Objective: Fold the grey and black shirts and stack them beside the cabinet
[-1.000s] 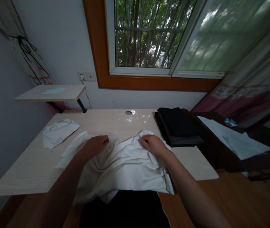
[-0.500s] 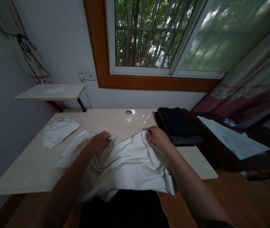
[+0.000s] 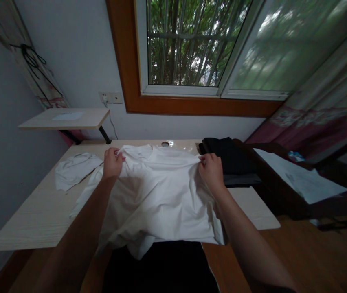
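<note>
A white shirt point(image 3: 164, 191) is stretched between my two hands over the front of the desk, its near edge hanging past the desk's front. My left hand point(image 3: 113, 162) pinches its far left corner, thumb and fingers closed on the cloth. The far right corner is gripped by my right hand point(image 3: 211, 167), beside the black folded cloth. Wrinkles run across the middle of the shirt. Part of it, perhaps a sleeve, lies on the desk left of my left forearm. A separate crumpled white cloth point(image 3: 77, 169) rests farther left.
The light wooden desk point(image 3: 33, 221) carries a raised shelf point(image 3: 91, 118) at back left with a paper on it. A black folded stack point(image 3: 231, 156) lies at the right. Beyond it, papers point(image 3: 298, 175) cover a dark surface. A window point(image 3: 198, 49) stands behind the desk.
Both hands have moved away from me and farther apart, pulling the shirt's far edge toward the back of the desk. The shirt is spread wider and flatter.
</note>
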### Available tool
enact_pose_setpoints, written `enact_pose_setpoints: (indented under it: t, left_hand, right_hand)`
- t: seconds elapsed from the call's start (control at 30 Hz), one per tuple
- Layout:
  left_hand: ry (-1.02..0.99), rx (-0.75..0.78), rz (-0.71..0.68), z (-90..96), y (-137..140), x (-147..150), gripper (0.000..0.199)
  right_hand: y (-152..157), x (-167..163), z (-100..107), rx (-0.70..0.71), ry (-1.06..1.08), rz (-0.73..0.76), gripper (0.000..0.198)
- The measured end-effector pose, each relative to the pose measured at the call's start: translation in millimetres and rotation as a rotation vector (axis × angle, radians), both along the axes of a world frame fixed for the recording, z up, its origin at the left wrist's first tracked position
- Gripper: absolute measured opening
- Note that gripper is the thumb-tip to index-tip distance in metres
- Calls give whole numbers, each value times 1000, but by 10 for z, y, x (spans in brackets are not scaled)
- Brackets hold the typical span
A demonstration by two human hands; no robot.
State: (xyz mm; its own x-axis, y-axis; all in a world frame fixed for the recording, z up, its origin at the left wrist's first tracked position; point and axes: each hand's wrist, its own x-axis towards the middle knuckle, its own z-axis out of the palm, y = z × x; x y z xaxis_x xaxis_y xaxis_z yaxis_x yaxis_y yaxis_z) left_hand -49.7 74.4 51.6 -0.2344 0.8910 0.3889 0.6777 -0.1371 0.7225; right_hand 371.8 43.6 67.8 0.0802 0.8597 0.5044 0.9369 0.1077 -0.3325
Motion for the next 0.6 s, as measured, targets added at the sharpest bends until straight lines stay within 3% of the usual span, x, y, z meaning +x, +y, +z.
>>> enact_pose_setpoints:
  t: [0.1,0.23,0.33,0.5,0.6]
  left_hand:
    - [51,68,28,-172,2,73,38]
    - [271,106,-140,-367,-109,278,32]
    - [423,99,-232,-435,-246,498,22]
    - [571,104,-313,-504,-456,737,21]
    - [599,93,-334,-557,-523,694,25]
  right_hand:
    - [-33,-19,-75,-83,-107,6,17]
    - [-86,-127,-70,18,-204,40,28]
    - [-107,-294,-65,48,-236,213,33]
    - [-153,-622,-258,-132,-277,568,24]
    - [-206,-735,-407,-166,-287,631,26]
